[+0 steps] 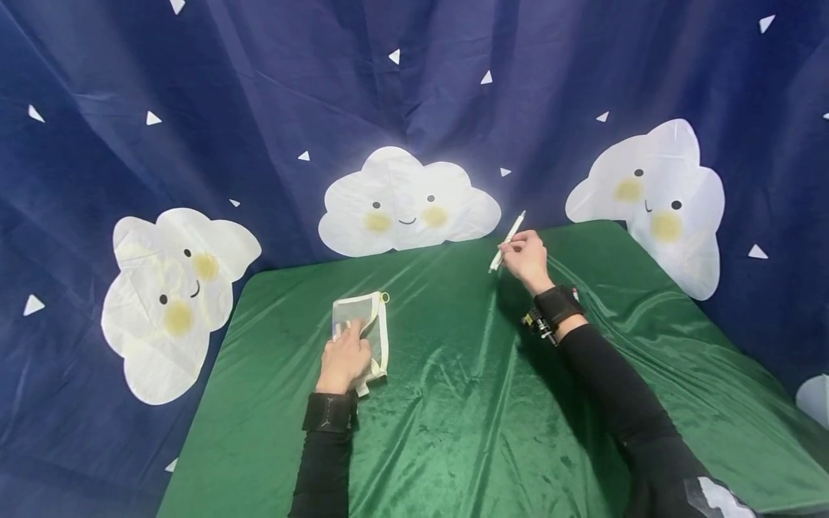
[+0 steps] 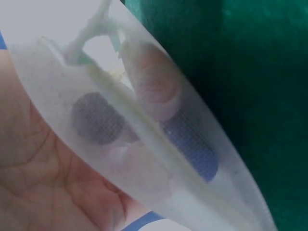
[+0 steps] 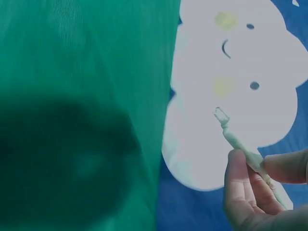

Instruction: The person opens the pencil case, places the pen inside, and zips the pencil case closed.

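My right hand (image 1: 527, 262) pinches a slim white pen (image 1: 516, 229) between thumb and fingertips, raised above the far part of the green cloth. In the right wrist view, the pen (image 3: 237, 142) slants up and left out of the fingers, its clear-looking tip end pointing away. On the cloth to the left lies a see-through mesh zip pouch (image 1: 383, 337) with white edging. My left hand (image 1: 345, 357) grips it at its near left part. Through the mesh (image 2: 43, 86) in the left wrist view show a fingertip, a blue-purple piece (image 2: 195, 151) and a dark round spot, both of unclear kind.
A green velvety cloth (image 1: 440, 410) with wrinkles covers the table. Behind it hangs a dark blue curtain (image 1: 278, 72) with white clouds and small triangles. A yellowish zip-pull ring (image 1: 385, 297) sits at the pouch's far right corner.
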Demonstrator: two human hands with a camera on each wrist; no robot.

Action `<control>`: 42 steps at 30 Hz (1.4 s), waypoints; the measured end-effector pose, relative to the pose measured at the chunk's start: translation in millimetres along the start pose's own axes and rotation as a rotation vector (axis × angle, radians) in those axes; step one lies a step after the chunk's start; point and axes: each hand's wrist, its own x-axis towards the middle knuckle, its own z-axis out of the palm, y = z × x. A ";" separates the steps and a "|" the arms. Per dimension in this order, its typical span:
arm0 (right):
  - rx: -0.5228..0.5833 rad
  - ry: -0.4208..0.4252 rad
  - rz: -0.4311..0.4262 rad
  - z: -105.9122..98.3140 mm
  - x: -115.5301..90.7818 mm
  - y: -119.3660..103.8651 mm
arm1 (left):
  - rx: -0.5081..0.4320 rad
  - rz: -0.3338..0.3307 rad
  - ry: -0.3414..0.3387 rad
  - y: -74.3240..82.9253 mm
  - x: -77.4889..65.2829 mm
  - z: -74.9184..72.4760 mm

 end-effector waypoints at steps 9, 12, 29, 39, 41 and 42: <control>0.117 -0.063 0.078 39.3 -17.8 -3.7 | -0.004 0.036 -0.028 -2.4 -0.6 -4.0; 0.161 -0.099 0.099 50.4 -23.9 -5.8 | -0.022 0.041 -0.031 -3.0 -0.7 -5.7; 0.253 -0.241 0.176 106.2 -52.5 -23.6 | -0.007 0.041 -0.003 -2.4 -1.8 -8.6; 0.290 -0.358 0.251 132.9 -71.2 -36.1 | -0.015 0.031 0.010 -2.1 -0.5 -6.3; 0.302 -0.379 0.257 138.6 -74.8 -38.0 | -0.020 0.028 0.014 -1.8 -0.5 -6.4; 0.308 -0.388 0.261 141.3 -76.8 -38.6 | -0.019 0.030 0.017 -2.1 -0.6 -6.1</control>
